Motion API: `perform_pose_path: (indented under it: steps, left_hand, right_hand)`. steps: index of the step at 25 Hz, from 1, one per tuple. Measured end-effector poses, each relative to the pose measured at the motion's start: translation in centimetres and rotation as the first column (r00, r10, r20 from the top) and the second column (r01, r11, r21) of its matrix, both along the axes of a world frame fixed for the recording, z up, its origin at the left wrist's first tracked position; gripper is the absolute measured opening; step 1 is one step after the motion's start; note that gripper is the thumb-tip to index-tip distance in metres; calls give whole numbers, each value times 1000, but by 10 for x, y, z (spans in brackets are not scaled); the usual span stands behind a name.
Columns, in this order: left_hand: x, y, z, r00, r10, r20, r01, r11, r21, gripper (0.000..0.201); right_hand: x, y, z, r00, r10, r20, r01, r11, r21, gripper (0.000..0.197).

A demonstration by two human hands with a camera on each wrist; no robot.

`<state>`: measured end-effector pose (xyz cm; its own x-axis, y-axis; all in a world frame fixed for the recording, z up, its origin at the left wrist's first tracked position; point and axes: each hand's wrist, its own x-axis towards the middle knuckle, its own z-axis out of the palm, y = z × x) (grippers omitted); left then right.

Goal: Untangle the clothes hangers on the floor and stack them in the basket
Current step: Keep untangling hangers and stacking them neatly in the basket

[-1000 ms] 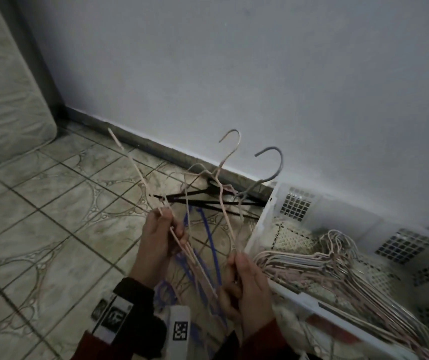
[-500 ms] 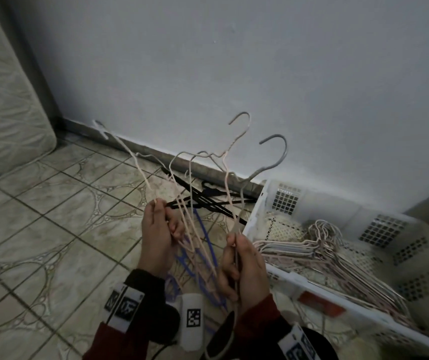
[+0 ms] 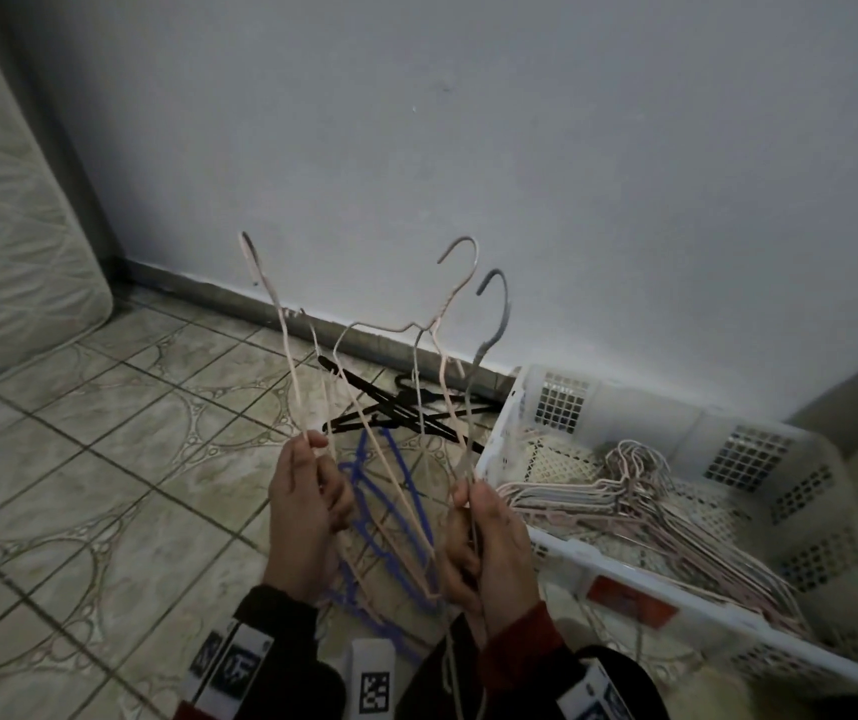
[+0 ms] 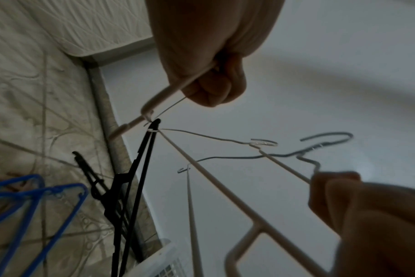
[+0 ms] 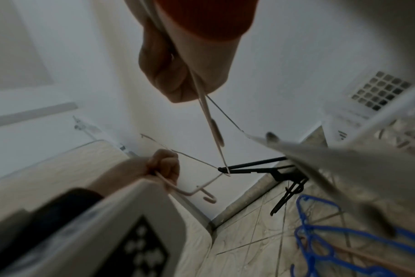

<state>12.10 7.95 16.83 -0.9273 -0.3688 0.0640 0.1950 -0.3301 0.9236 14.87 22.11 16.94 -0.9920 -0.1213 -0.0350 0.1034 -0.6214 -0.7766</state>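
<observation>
A mattress (image 3: 11, 241) is seen propped at the far left, its lower corner resting on the tiled floor (image 3: 104, 459). Above the floor, held up before the wall (image 3: 572, 148), is a tangle of thin pale hangers. The left hand (image 3: 304, 517) is closed around one pink hanger (image 3: 281, 324); in the left wrist view its fingers (image 4: 213, 88) are curled tightly over the wire. The hook of this hanger points up and to the left. To its right, a second pink hanger (image 3: 460, 283) and a grey hanger (image 3: 494, 324) are raised with their hooks uppermost, their wires crossing the first. Both are gripped low down by the right hand (image 3: 489, 553), whose fingers (image 5: 168, 82) are folded around the wires. Between and below the hands, blue hangers (image 3: 390, 511) lie on the floor; beyond them, black hangers (image 3: 406, 407) lie by the skirting. At the right stands a white basket (image 3: 624, 569) with perforated walls, touching the floor beside the wall. Inside it, a stack of pink hangers (image 3: 650, 517) is laid flat, hooks towards the far wall of the basket.
</observation>
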Motion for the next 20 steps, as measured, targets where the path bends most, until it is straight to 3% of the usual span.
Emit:
perform_pose_path:
  steps: [6,11,14,16,20]
  left_hand:
    - [22,43,11,997,-72,32,77,972,-221,26]
    - [30,51,7,999,33,15,-27,950,-311,26]
    - [26,46,12,999,43,11,-40,975,-220,27]
    - [22,48,21,1000,-5,8,6,984,-176,28]
    - [3,74,32,980,-198,-20,188,954,-231,26]
  right_hand:
    - [11,-3,4,998,-8,60,1,993,116,29]
    - [13,24,4,990,-60,126,70,995,-74,26]
    - [7,45,-1,975,-172,138,190,973,-132,24]
    - [2,57,1,968,-231,102,242,964,-115,24]
    - [-7,68,14,968,-249,-5,249,968,-17,27]
